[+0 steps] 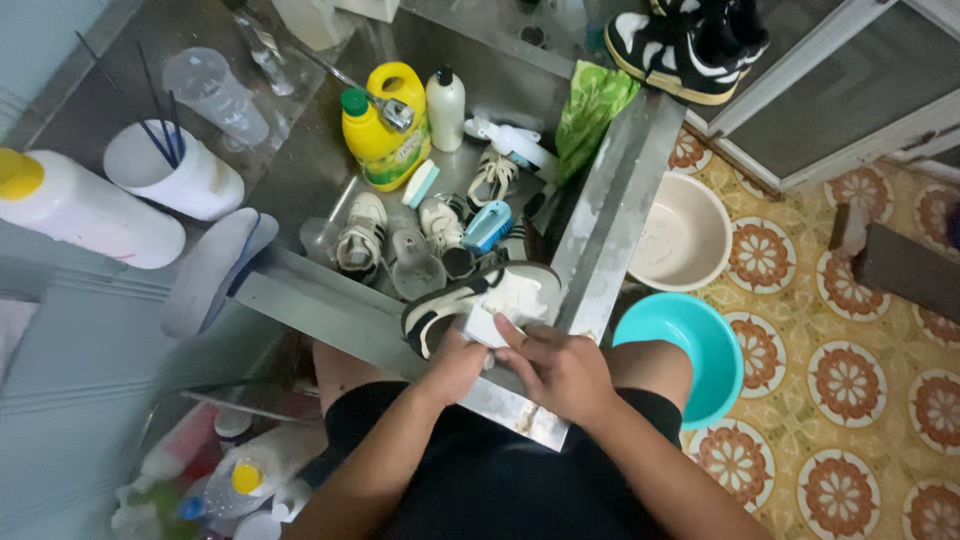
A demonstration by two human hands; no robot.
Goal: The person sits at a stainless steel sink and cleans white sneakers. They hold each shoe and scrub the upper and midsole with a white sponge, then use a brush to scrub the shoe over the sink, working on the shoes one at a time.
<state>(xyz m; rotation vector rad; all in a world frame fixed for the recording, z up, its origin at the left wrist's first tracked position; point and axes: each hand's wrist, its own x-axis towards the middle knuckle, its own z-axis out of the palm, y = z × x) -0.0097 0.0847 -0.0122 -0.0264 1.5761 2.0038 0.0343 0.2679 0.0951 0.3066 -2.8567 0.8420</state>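
The black-and-white sneaker (480,305) rests on the near rim of the steel sink (600,200). My left hand (452,368) grips its side, fingers closed, while my right hand (560,372) presses a white cloth (490,328) against it (fingers curled). A blue brush (487,226) lies in the sink beside a yellow bottle (385,130).

Single head-worn view, looks steeply down from above onto person's own lap and hands. Close range: fingers (520,335) sit low centre of frame. Steel sink (600,240) stretches beyond fingers toward frame top; patterned floor tiles (850,380) run right of fingers. No second view, nothing shared.
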